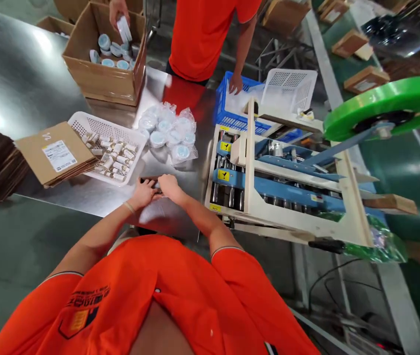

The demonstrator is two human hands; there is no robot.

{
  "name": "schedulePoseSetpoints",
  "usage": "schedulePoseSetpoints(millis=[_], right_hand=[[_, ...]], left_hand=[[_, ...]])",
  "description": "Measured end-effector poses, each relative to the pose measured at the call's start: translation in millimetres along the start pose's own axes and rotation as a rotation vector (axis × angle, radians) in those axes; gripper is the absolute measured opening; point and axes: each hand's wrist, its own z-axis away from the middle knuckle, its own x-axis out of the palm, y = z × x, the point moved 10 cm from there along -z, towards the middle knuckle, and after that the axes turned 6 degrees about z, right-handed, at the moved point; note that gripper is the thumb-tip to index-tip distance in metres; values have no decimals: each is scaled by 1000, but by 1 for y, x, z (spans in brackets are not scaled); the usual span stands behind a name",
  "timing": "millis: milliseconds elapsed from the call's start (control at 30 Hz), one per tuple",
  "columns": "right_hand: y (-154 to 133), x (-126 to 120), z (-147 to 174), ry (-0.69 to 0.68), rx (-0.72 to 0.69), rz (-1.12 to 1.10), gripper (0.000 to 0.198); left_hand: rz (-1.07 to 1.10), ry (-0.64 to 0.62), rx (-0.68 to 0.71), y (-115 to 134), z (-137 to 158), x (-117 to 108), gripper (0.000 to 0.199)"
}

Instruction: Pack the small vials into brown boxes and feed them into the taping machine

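Presently, a small brown box (156,186) is held near the edge of the metal table (100,198); on its two sides, the fingers of the left hand (144,194) and the right hand (169,187) are clamped. Small bottles (116,160) are contained in the white basket (134,165) nearby.

Bare left hand (144,194) and right hand (170,187) holding a small brown cardboard piece (150,178) near centre, white perforated plastic basket (113,129) of small white cylinders centre left, open brown cardboard carton (98,79) upper left, blue-and-cream metal roller machine (287,190) right.
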Motion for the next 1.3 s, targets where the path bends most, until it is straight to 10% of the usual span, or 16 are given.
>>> schedulePoseSetpoints(millis=[167, 400, 600, 733, 867, 967, 1133, 1300], right_hand=[[85, -7, 44, 148, 289, -225, 25], [62, 38, 32, -41, 61, -326, 20], [54, 34, 66, 12, -286, -234, 19], [48, 48, 81, -42, -360, -173, 14], [51, 43, 65, -58, -203, -143, 22], [77, 18, 53, 117, 87, -37, 66], [68, 29, 58, 125, -132, 57, 67], [88, 74, 70, 164, -37, -31, 72]], left_hand=[[81, 10, 14, 10, -3, 6, 30], [206, 10, 97, 44, -19, 21, 23], [712, 403, -190, -53, 19, 0, 41], [1083, 222, -261, -66, 6, 44, 78], [1152, 196, -309, -59, -22, 63, 89], [1169, 72, -252, -58, -31, 59, 87], [962, -72, -153, -57, -20, 33, 72], [75, 22, -243, -13, -5, 28, 113]])
